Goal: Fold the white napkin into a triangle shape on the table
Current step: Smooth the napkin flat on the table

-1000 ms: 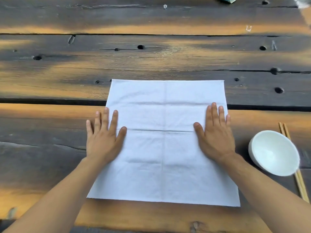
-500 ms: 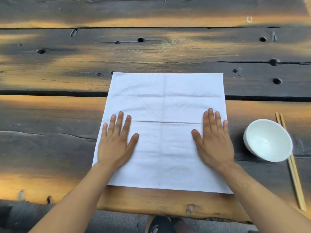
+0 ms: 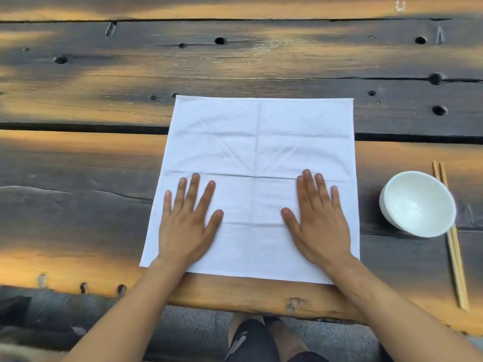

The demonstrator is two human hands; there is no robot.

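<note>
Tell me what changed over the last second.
Both hands slid along the napkin toward its near edge; the left hand, earlier half off the left edge, now lies fully on it, right hand flat too. Nothing gripped. The napkin stays unfolded; bowl and chopsticks unmoved.

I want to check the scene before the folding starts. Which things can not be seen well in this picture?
Head view only:
- Napkin: the parts under the left hand and right hand are covered; its near right corner is hidden by the right forearm.
- Chopsticks: the middle is hidden behind the white bowl.
- Table: cut off by the top, left and right edges.
- Below the table's near edge: blurred, dark shapes, unclear.
</note>
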